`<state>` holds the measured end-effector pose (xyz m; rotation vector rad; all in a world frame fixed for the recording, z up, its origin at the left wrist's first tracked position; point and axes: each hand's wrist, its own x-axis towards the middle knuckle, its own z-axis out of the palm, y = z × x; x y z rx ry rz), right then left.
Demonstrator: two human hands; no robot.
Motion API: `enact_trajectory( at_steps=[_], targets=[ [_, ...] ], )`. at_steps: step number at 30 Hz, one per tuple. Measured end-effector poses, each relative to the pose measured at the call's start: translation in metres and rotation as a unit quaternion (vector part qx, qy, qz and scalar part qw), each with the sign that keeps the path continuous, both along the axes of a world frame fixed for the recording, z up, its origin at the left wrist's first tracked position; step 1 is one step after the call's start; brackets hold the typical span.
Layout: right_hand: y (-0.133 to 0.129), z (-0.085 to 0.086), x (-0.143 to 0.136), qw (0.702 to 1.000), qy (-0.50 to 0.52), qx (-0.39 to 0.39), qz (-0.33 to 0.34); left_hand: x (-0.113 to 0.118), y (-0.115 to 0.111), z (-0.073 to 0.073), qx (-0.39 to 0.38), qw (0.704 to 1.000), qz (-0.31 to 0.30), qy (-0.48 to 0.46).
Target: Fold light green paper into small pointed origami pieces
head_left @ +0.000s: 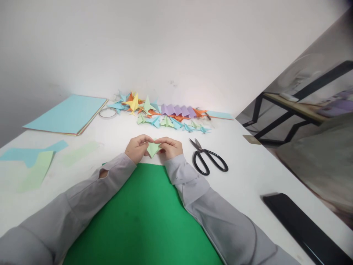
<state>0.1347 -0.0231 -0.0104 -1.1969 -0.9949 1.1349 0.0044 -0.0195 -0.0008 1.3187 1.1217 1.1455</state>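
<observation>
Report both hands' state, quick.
Left hand: closed, pinching the folded light-green paper by its left side.
Right hand: closed, pinching the same paper by its right side.

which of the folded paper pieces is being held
The light green folded piece pinched between the left hand and the right hand; the other folded pieces, in several colours, sit grouped farther back, touched by neither hand.

White wall (171, 44) behind a white table (244, 173)
</observation>
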Motion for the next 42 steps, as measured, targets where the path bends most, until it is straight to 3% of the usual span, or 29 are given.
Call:
enact_trajectory(
  at_steps=[5,16,21,27,32,42],
  targets=[
    [0.002,-0.001,-0.001,0.999,0.026,0.021,0.011,-0.003,0.002,-0.001,0.005,0.999,0.032,0.011],
    [0.006,-0.016,-0.002,0.994,-0.067,0.087,0.014,-0.003,0.002,-0.002,0.036,0.998,0.041,0.011],
    [0.009,-0.018,0.000,0.998,-0.001,0.068,0.019,-0.003,0.005,-0.006,0.019,0.998,0.039,-0.043],
    [0.013,-0.018,0.007,0.988,0.129,0.031,0.074,0.001,0.001,-0.002,-0.053,0.981,0.016,-0.188],
    [0.012,-0.015,0.007,0.982,0.165,0.023,0.084,0.000,-0.002,0.002,-0.071,0.974,-0.028,-0.211],
    [0.011,-0.010,0.008,0.981,0.174,-0.001,0.081,-0.002,0.003,-0.008,-0.071,0.968,-0.065,-0.231]
  ],
)
